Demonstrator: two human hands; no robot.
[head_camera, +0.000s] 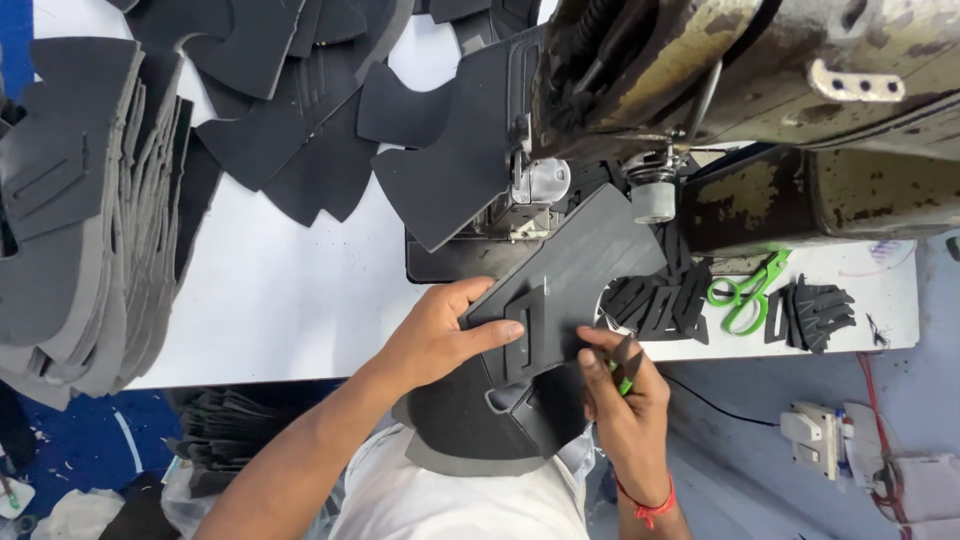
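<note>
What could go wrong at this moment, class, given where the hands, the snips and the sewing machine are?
1. The right hand holds small snips with their tips beside the left hand; a slip might nick it.
2. The dark panel lies under the sewing machine head, so the hands could drift near the needle area.
</note>
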